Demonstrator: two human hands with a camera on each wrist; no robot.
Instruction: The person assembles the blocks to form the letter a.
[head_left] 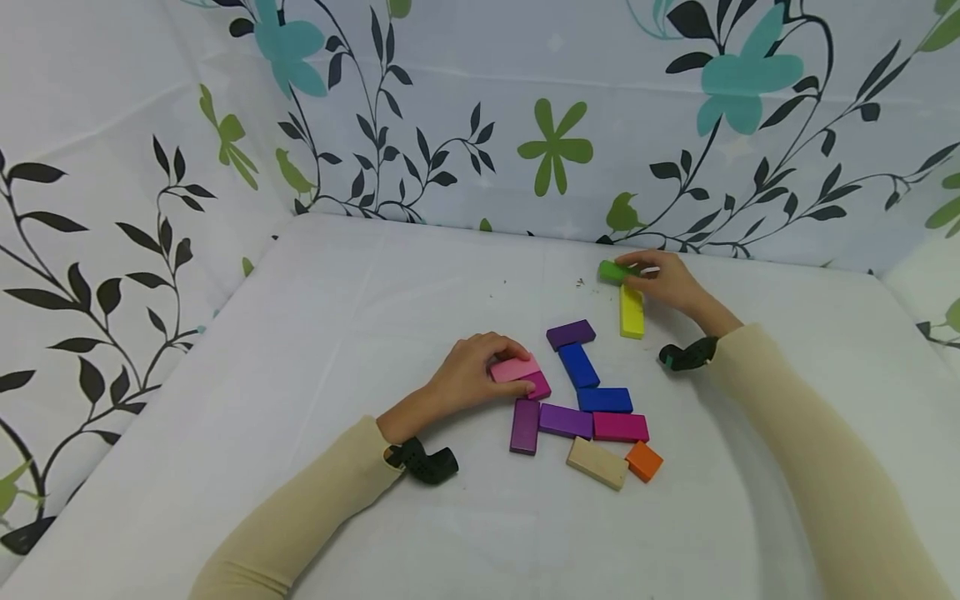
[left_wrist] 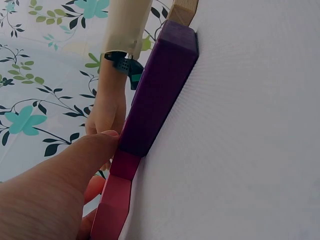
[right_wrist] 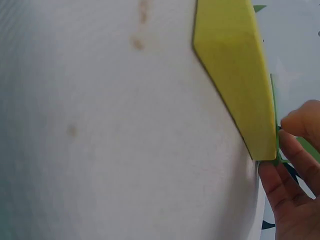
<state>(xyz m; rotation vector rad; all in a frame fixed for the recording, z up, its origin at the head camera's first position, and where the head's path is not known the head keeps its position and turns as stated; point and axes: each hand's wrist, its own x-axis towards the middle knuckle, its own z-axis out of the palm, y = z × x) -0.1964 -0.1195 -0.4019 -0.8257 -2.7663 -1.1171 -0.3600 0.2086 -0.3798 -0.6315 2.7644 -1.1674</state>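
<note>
Near the far edge of the surface, I have the right hand pinching the green block at the far end of the yellow block, likely to hold it square against that end. Farther in from that edge, the left hand grips the pink block and magenta block together, which I judge steadies them just beside the plum block.

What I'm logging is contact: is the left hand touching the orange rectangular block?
No: the orange block lies well apart from the left hand.
</note>
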